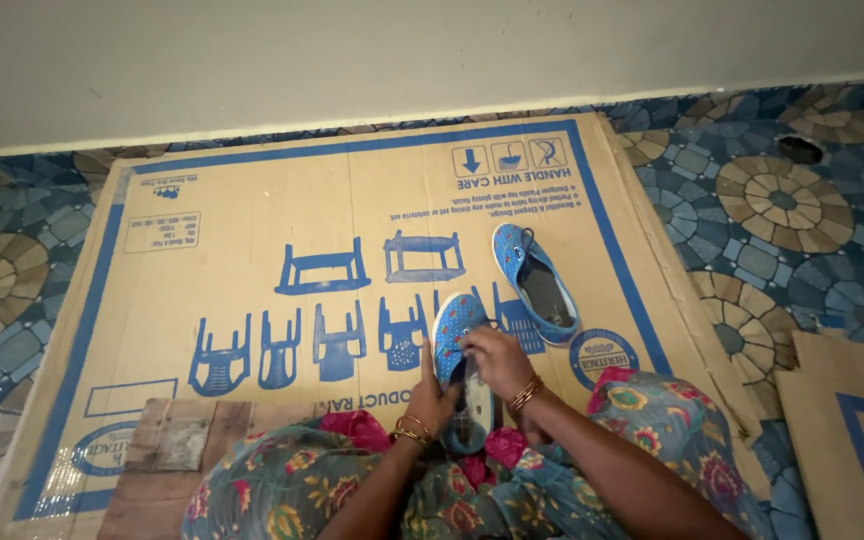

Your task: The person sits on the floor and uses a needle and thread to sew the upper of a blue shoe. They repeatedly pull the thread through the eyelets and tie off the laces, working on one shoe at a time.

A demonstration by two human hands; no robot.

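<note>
Down at the near edge of the flattened cardboard sheet (252,200), right in front of your knees, you've got a blue patterned shoe (459,345) in both hands. Your left hand (430,392) is cupped along its left side, fingers wrapped around the body of it, and your right hand (497,362) is on top with the fingertips pinched at the tongue or lace area. I can't quite tell if there's a lace in that pinch, the view's too small there.

To do this bit well, keep the left hand as the anchor so the shoe doesn't twist, and let the right do the fine work close to the eyelets rather than pulling from far out. Keeping the toe pointed away from you helps too.

The other shoe (537,283) sits just beyond, toward the sheet's right edge, opening facing up, near but not touching the one you hold.

As for markings: the cardboard has a thick blue border, rows of blue chair and table outlines across the middle, a strip of small square handling icons near the far right corner, a boxed label block at the far left, and a round blue seal (603,354) near the right edge. A second printed cardboard piece (852,440) lies off to the right on the patterned tile floor (782,200).
</note>
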